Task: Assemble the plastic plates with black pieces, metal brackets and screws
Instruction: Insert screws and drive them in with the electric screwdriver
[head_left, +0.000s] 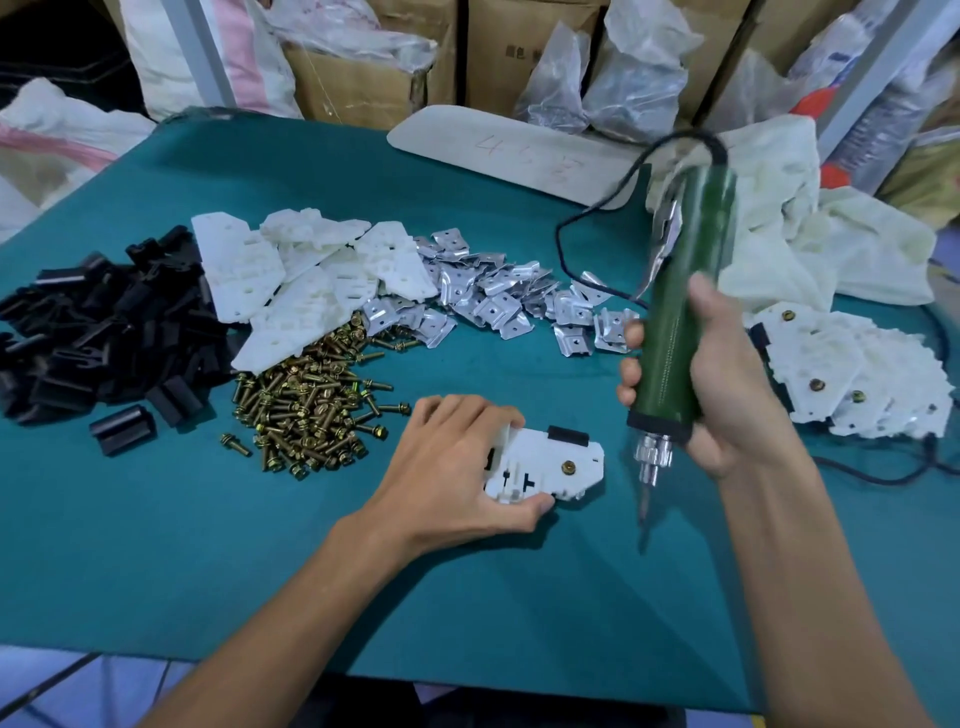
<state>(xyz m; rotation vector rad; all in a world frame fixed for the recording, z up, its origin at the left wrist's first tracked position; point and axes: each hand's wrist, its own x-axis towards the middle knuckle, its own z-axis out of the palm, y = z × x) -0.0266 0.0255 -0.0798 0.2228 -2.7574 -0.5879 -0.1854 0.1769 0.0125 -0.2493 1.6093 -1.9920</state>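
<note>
On the bench (208, 545), near the middle of its near edge, lies one plastic plate (550, 470). It already has a black piece (569, 434) on its far side and a brass screw (569, 466) seated in it. The left hand (457, 467) grips this plate, with the fingers curled over its left end and the thumb under the near edge. The right hand (727, 384) is closed around a green electric screwdriver (680, 322), and its bit hangs just beside the plate without touching it.

I judge this piece almost done. At the right edge, a stack of finished plates (857, 374) shows that some work is complete. Much is left: piles of black pieces (93, 332), loose plates (301, 280), metal brackets (493, 291) and screws (311, 405) toward the left side.

A pale board (519, 150) at the far edge carries faint handwriting, maybe "44" and one more sign. The print on a carton (519, 52) behind it is too small to read.
</note>
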